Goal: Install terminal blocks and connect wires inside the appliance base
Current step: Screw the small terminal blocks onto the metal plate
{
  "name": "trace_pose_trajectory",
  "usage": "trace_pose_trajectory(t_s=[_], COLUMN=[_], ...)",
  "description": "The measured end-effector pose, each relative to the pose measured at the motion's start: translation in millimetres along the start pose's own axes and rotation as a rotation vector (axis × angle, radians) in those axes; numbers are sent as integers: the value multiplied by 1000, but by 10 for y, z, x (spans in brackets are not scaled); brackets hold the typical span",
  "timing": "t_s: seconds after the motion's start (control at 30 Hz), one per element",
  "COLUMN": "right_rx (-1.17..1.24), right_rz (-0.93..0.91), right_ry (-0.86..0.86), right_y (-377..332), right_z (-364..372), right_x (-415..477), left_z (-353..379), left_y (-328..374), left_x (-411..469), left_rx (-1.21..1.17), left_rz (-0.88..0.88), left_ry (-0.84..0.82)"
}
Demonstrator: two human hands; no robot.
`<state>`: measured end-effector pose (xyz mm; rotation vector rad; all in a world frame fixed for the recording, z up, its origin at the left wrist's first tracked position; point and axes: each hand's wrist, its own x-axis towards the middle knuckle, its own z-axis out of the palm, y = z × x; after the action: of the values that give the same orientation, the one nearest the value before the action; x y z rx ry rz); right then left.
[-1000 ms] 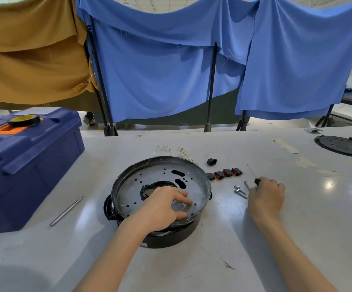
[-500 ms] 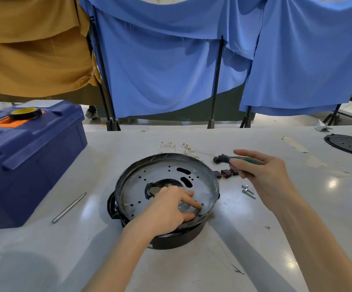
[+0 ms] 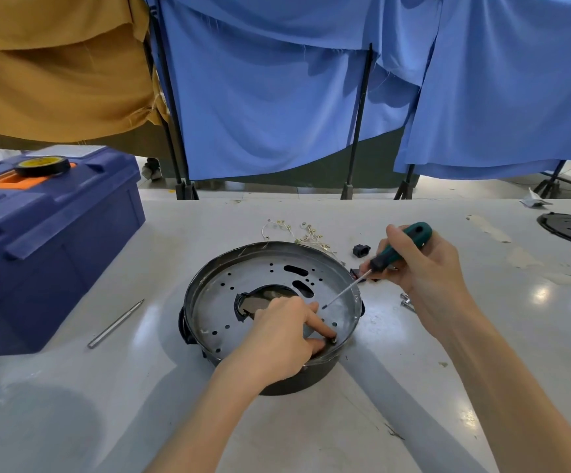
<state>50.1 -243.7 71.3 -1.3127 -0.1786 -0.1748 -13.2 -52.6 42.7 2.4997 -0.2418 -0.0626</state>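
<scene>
Forearms are stretched from the near edge across the pale tabletop [image 3: 311,421]. The left hand [image 3: 284,336] is laid on the near right part of the appliance base [image 3: 215,302], which stands at the middle of the tabletop, and a small dark part [image 3: 330,341] is pinched against the perforated plate between its thumb and forefinger; whether this is a terminal block or only a screw cannot be told. Just beyond it, the tip of the screwdriver [image 3: 403,249] is held over the plate, apart from the pinched part, with the green handle gripped in the closed right hand [image 3: 431,271]. The step is judged to be the fastening of that part. For this to be done well, the tip should be seated squarely in the screw head before any turn is made, the shaft brought more upright, and the part kept pressed flat so the hole stays aligned. Loose screws [image 3: 407,301] lie right of the base, spare terminal blocks [image 3: 355,273] just beside its far right rim, and wires [image 3: 297,230] behind it. A blue toolbox [image 3: 48,240] stands far left.
</scene>
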Motion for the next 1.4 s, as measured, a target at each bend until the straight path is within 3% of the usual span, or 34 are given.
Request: trace_pose_trajectory(t_s=[0.43,1.1,1.27,1.4], right_rx=[-320,-478,-522,-434], right_rz=[-193,-211,-288,-296], right_ry=[-49,-23,-150,-353], right_y=[102,89,21,-50], right_z=[70,130,172,222], right_x=[-53,-108,-141,-170], left_z=[-2,5,20,35], left_y=[67,66,48,29], left_x=[-30,-23,-14,-3], left_rx=[-6,47,40,11], left_rz=[-30,-37,-41,-43], left_ry=[16,-8,-12,-6])
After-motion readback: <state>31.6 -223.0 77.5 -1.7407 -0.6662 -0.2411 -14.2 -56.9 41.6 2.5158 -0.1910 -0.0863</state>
